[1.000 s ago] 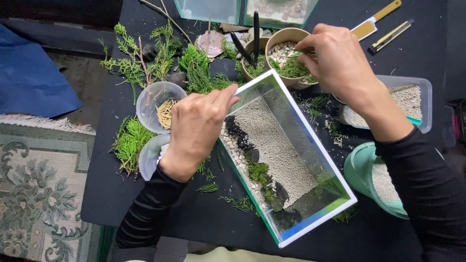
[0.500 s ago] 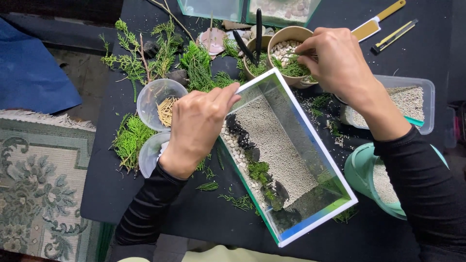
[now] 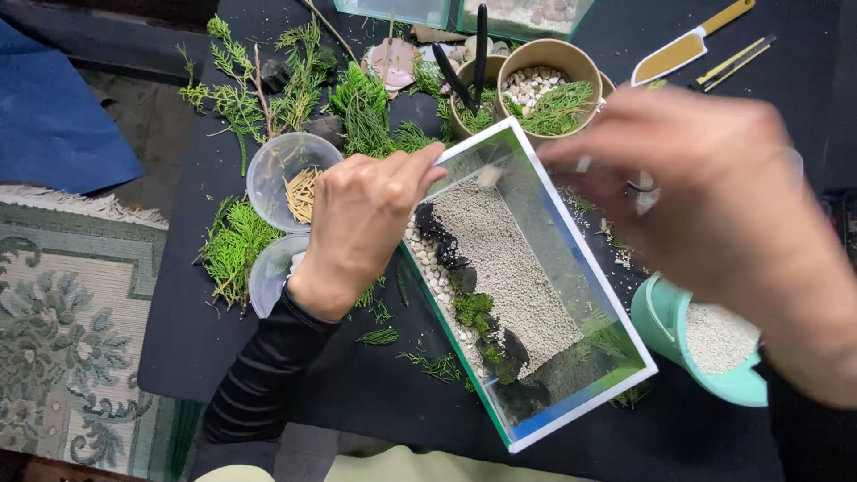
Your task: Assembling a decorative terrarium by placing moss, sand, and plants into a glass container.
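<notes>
Glass tank (image 3: 571, 268), rectangular, white-rimmed, set at a slant on black table mat (image 3: 268, 357), near centre of view. Inside: bed of pale sand (image 3: 509, 268), strip of small white pebbles (image 3: 428, 268) along left wall, row of dark stones (image 3: 442, 241) and green moss clumps (image 3: 473, 311) running toward near end.

Left hand (image 3: 361, 228) resting on tank's left upper rim, fingers curled over glass edge near far corner, steadying it. Nothing else held. Black sleeve down to wrist.

Right hand (image 3: 723, 205) above tank's right side and the mat beyond, heavily motion-blurred. Fingers pointing toward tank's far corner; cannot tell whether pinched or loose, or whether anything is held.

Around: two clear plastic cups just left of left hand, upper cup (image 3: 286, 178) holding thin tan sticks, lower one (image 3: 272, 277) partly hidden by wrist. Green conifer sprigs (image 3: 250, 89) scattered over mat's far left; moss tuft (image 3: 232, 250) beside cups. Brown paper cup (image 3: 549, 76) with white pebbles and green sprigs just beyond tank's far corner; second brown cup (image 3: 473, 103) beside it with black tools standing upright. Teal scoop-like container (image 3: 696, 335) with pale sand just right of tank, under right forearm. Yellow-handled scraper (image 3: 687, 45) at far right. Blue cloth (image 3: 54, 125) and patterned rug (image 3: 71, 339) off mat's left.
</notes>
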